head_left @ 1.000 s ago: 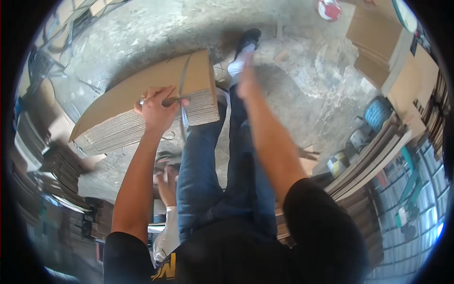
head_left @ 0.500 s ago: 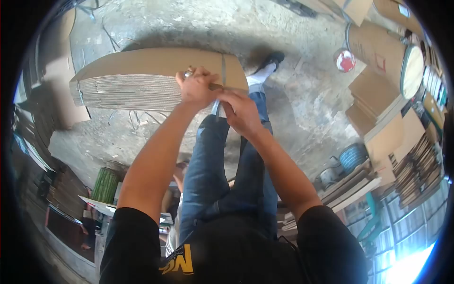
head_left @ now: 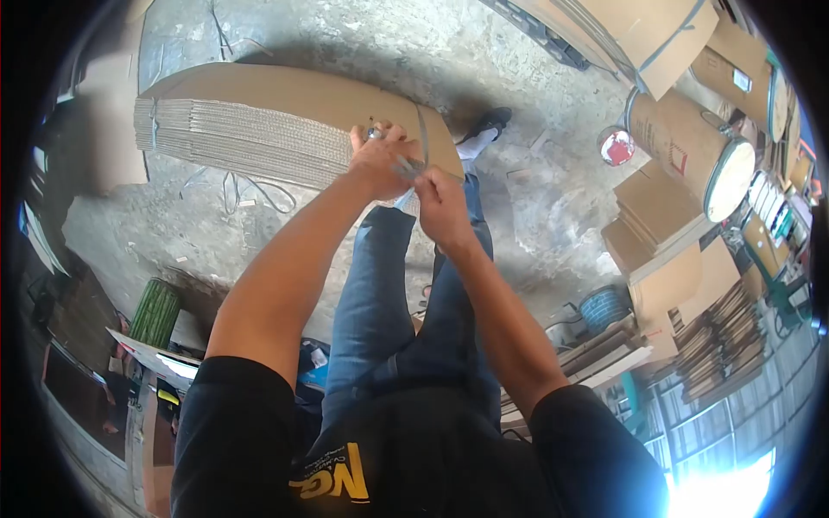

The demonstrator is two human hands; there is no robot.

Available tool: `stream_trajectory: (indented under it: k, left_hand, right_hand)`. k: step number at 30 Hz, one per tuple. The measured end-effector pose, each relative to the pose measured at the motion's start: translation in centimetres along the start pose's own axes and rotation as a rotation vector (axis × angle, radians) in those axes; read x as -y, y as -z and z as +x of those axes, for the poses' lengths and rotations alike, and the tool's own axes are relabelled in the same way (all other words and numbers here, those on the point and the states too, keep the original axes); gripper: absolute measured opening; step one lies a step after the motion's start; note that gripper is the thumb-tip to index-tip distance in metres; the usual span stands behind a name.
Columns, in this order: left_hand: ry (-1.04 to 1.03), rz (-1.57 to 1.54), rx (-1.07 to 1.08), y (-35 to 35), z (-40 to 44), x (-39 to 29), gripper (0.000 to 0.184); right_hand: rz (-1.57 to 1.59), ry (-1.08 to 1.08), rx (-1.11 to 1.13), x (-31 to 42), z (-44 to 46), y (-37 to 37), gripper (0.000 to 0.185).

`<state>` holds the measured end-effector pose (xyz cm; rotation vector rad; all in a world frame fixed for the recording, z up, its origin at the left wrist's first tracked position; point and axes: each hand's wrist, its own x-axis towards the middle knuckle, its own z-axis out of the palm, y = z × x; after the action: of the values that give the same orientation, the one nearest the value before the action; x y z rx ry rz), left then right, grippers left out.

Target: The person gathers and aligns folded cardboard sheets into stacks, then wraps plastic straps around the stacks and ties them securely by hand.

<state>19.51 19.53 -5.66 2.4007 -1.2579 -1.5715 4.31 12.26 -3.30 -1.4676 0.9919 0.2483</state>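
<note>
A thick stack of flat cardboard sheets (head_left: 259,138) lies in front of my legs, its layered edges facing me. A grey plastic strap (head_left: 423,129) crosses its right part, and another strap (head_left: 154,125) goes round the left end. My left hand (head_left: 382,161) is on the stack's near edge, fingers curled, a ring on one finger, with the strap pinched at the thumb side. Close beside it, my right hand (head_left: 445,207) is closed in a fist on the strap's end. A pale strip of strap hangs under the hands, above my knee. The fingers partly hide the strap where it meets.
Loose straps (head_left: 250,190) lie on the concrete floor (head_left: 553,207). To the right are a paint-stained can (head_left: 617,147), a round cardboard drum (head_left: 682,142), folded cartons (head_left: 656,211) and a blue coil (head_left: 603,309). A green roll (head_left: 155,312) stands at the lower left.
My right hand has drawn into a tighter fist, and a piece of strap now shows between the hands. The camera view has shifted, so the stack appears higher.
</note>
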Motion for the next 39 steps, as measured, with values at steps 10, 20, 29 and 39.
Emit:
stream_trajectory:
  k: [10,20,29,39]
  left_hand:
    - [0.083,-0.044,-0.115,-3.5,0.8,-0.4,0.035]
    - [0.121,-0.119,-0.099,-2.0,0.8,-0.6,0.046]
    - [0.131,-0.166,-0.089,-1.5,0.9,-0.1,0.045]
    - [0.153,-0.217,0.011,-0.5,0.9,-0.1,0.049]
  right_hand:
    - [0.272,-0.031,-0.044,-0.8,0.8,1.8,0.014]
    - [-0.641,-0.315,0.066,-11.1,15.0,1.9,0.022]
    - [0.540,-0.839,0.199,-4.1,17.1,2.4,0.005]
    - [0.219,-0.577,-0.159,-0.6,16.4,5.8,0.028]
